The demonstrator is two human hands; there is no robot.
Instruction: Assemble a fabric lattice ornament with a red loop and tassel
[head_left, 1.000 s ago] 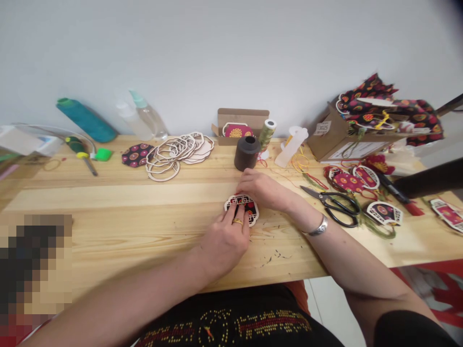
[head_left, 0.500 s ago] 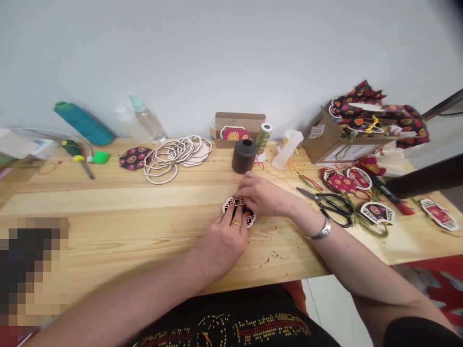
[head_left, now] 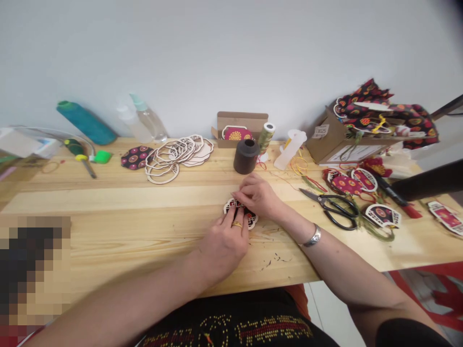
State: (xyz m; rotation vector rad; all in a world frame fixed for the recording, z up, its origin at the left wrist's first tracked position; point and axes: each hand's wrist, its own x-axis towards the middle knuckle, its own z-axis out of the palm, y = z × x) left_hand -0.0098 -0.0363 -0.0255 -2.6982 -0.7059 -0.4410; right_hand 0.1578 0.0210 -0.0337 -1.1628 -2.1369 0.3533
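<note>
My left hand lies on a small wooden-framed fabric ornament, dark with red and a pale fretwork rim. Two of its fingers are stretched out and apart across the ornament, which rests on the table; the thumb is hidden. At the ornament's upper right edge, my right hand is closed with thumb and fingertips pinched together. Whatever sits in that pinch is too small to make out. Just beyond the right hand stands a black cone of thread.
Scissors and finished ornaments lie to the right, before a cardboard box of patterned fabric. Pale wooden frames, a screwdriver, spray bottle and teal thread cone are at back left. Dark scraps dot the table.
The right hand has shifted slightly at the ornament's upper edge, its thumb now showing stretched toward the left. The left hand stays on the ornament. The whole view has shifted a little.
</note>
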